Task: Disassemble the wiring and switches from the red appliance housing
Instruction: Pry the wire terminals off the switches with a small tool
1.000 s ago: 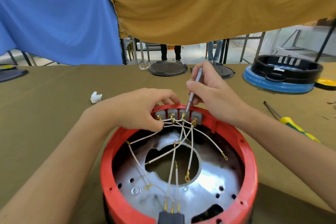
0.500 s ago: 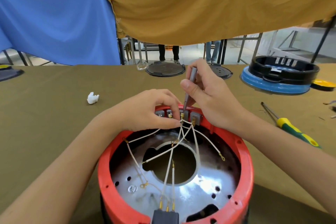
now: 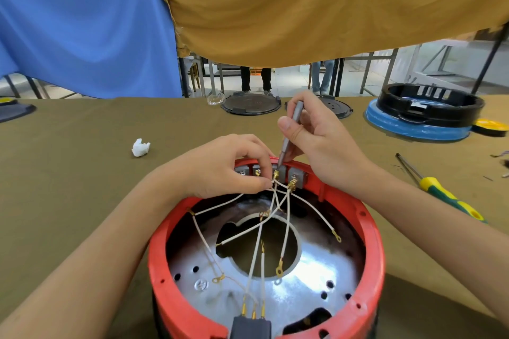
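Note:
The round red appliance housing [image 3: 369, 231] stands open in front of me on the table, with a shiny metal plate [image 3: 308, 278] inside. White wires [image 3: 286, 226] with brass terminals run from a row of grey switches [image 3: 296, 177] on the far rim down to a dark connector [image 3: 249, 326] at the near rim. My left hand [image 3: 220, 165] pinches the wires just below the switches. My right hand [image 3: 316, 140] grips a thin grey tool [image 3: 289, 135], its tip set on a switch terminal.
A yellow-green screwdriver [image 3: 440, 190] lies on the olive table [image 3: 82, 173] to the right. A white crumpled scrap [image 3: 140, 147] sits to the left. At the back stand black lids [image 3: 250, 104] and a black ring on a blue base [image 3: 424, 115]. Blue and tan cloths hang above.
My left hand has slid right along the switch row and now pinches the wires near the tool tip. My right hand has lifted slightly with the tool held steeper.

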